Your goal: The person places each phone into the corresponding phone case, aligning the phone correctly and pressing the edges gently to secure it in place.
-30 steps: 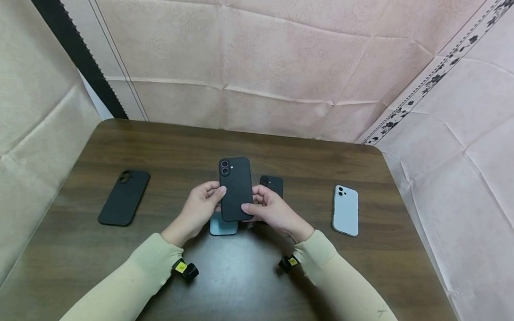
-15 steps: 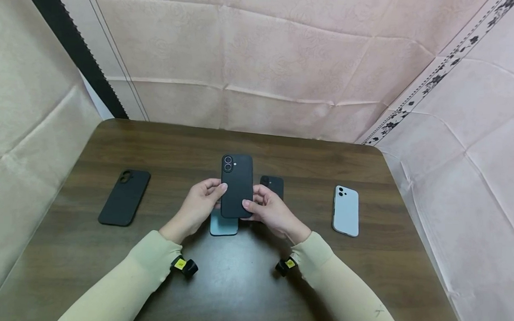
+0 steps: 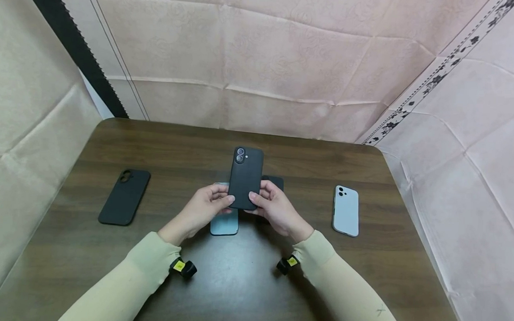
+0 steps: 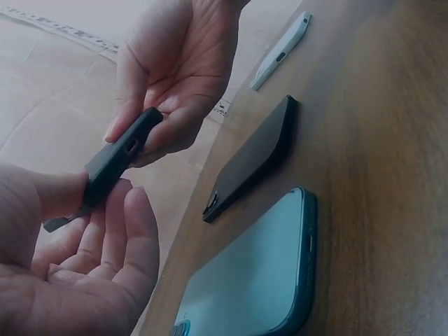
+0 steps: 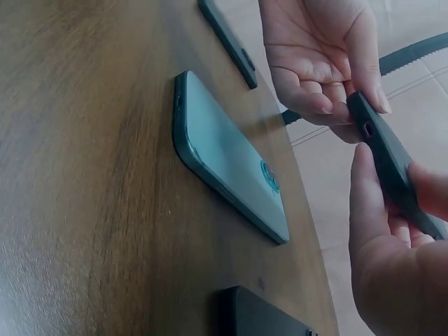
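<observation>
Above the middle of the table, both hands hold a phone in a black case (image 3: 246, 176), its back with two camera lenses facing up. My left hand (image 3: 205, 203) pinches its lower left edge between thumb and fingers. On the lower right edge, my right hand (image 3: 277, 212) grips it the same way. Both wrist views show the cased phone (image 4: 112, 164) from its bottom end, where a port opening is visible. Below the hands lies a light blue phone (image 3: 224, 224), partly covered in the head view. Beside it is a black phone or case (image 4: 252, 157), mostly hidden behind my right hand.
A black phone case (image 3: 124, 198) with a camera cutout lies on the left of the wooden table (image 3: 218, 291). On the right lies a pale blue phone (image 3: 346, 211). Patterned cloth (image 3: 286, 62) hangs behind the table and along its sides.
Both hands have carried the cased phone a little away from the body and to the right. The things lying on the table have stayed where they were.
</observation>
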`<action>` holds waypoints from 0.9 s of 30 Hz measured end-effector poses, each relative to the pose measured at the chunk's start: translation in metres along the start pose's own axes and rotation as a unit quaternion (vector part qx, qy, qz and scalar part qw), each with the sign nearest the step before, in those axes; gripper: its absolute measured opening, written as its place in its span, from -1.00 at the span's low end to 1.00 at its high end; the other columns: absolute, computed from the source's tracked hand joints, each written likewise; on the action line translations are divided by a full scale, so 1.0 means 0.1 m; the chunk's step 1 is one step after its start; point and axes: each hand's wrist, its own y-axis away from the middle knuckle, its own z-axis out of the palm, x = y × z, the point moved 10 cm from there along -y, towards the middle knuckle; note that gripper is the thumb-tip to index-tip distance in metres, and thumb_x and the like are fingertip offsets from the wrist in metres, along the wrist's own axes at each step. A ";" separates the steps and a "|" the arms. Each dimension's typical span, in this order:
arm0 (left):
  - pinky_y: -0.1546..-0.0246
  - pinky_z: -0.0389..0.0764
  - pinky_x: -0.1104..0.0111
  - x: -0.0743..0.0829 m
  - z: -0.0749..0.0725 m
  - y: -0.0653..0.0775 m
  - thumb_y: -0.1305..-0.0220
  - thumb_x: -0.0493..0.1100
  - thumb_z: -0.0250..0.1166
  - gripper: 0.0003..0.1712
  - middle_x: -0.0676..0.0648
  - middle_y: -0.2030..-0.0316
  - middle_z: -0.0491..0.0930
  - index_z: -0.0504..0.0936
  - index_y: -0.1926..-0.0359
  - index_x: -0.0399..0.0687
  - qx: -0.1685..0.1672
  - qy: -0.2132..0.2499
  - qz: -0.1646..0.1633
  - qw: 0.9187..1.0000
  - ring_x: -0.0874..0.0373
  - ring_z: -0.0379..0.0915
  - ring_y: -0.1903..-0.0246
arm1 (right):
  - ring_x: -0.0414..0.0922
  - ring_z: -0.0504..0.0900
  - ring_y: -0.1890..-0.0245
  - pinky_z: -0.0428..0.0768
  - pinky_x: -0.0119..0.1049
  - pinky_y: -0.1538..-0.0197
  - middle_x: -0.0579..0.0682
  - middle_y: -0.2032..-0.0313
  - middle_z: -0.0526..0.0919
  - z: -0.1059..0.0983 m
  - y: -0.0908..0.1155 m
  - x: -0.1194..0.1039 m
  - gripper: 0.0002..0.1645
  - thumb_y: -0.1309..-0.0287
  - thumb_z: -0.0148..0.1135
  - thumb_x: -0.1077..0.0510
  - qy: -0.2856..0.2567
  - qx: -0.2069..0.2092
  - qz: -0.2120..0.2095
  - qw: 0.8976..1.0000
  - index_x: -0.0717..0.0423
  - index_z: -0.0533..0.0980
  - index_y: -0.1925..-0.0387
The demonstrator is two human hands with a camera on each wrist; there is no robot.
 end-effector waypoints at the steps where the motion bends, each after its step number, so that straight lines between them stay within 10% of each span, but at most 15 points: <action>1: 0.04 0.58 0.09 0.01 0.01 0.00 -0.35 -0.18 0.25 -0.61 -0.22 0.08 0.60 0.48 -0.14 -0.23 0.000 -0.003 0.000 1.000 -0.24 0.54 0.04 | 0.09 0.61 -0.02 0.57 -0.05 -0.03 0.20 -0.11 0.55 0.00 0.00 0.01 -0.56 -0.32 0.18 0.20 -0.005 -0.001 0.003 1.000 0.17 0.31 -0.16; 11: 0.06 0.59 0.12 0.01 0.00 0.04 -0.39 -0.15 0.21 -0.65 -0.14 0.13 0.65 0.52 -0.11 -0.24 0.022 -0.059 0.004 0.998 -0.16 0.62 0.16 | 0.06 0.63 0.03 0.57 -0.06 -0.02 0.21 -0.11 0.55 -0.01 0.02 0.06 -0.54 -0.30 0.21 0.15 -0.039 0.002 0.037 0.999 0.18 0.31 -0.15; 27: 0.07 0.61 0.18 -0.09 0.07 0.10 -0.35 -0.16 0.25 -0.59 -0.15 0.08 0.64 0.50 -0.15 -0.26 -0.011 -0.077 -0.003 0.997 -0.09 0.62 0.16 | 0.00 0.65 0.27 0.63 -0.18 0.22 0.13 0.20 0.64 -0.24 0.03 -0.22 -0.70 -0.42 0.05 0.00 0.035 0.096 -0.021 0.995 0.17 0.46 0.10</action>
